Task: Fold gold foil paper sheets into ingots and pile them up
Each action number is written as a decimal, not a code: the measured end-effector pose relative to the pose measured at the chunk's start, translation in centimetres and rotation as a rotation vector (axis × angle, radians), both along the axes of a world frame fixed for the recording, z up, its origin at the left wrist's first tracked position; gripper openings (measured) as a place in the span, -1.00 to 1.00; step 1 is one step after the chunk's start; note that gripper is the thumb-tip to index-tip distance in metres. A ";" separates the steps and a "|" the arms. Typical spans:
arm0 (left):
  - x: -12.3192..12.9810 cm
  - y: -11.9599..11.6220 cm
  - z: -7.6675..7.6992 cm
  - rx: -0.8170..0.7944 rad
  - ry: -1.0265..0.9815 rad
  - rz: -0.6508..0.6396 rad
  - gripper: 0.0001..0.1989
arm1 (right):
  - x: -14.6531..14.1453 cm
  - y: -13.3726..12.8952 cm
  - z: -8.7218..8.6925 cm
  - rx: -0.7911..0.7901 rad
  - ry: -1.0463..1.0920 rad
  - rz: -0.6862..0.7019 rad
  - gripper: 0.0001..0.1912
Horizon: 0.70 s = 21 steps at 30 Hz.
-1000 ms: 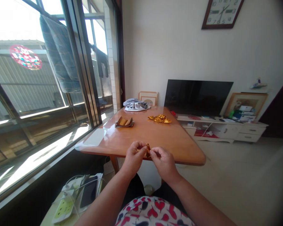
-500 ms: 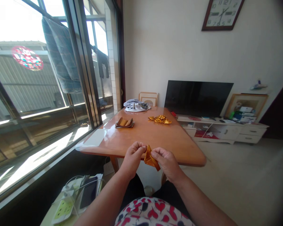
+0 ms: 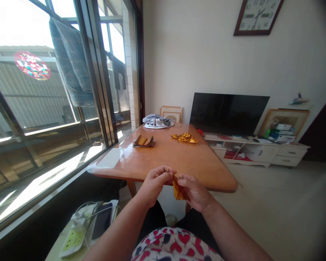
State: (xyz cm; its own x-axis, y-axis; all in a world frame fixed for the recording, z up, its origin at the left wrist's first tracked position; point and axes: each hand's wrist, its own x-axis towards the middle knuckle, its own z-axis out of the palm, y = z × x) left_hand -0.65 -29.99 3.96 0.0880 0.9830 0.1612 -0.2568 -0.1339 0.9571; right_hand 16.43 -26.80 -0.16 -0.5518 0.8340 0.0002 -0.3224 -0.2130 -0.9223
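Both hands are held up in front of the body, just past the near edge of the wooden surface (image 3: 163, 159), and a piece of gold foil (image 3: 178, 189) is pinched between them. It is folded into a narrow, angular shape, with one pointed end angled down and to the right. The left hand (image 3: 154, 185) is curled almost closed, its fingertips (image 3: 170, 172) gripping the upper end of the foil. The right hand (image 3: 194, 192) is narrowed around the foil's right side, with the thumb pressed along it. The fingers hide part of the fold, so its exact layers cannot be made out.

With foil this thin, a close pinch near the fold seems the steadiest hold, with the edges kept flush and the crease pressed gradually to avoid tearing.

Farther along the surface lie a loose heap of gold foil (image 3: 184, 137), a small stack (image 3: 143, 142) topped with gold pieces, and a cloth bundle (image 3: 157, 122) near the far end. Below the hands, to the left, a phone (image 3: 101, 221) sits beside a power strip (image 3: 73, 239).
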 end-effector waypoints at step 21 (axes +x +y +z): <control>0.4 0.0 -0.9 -0.003 0.057 0.089 -0.83 | 1.0 -0.4 1.2 0.302 -0.236 -0.164 -0.73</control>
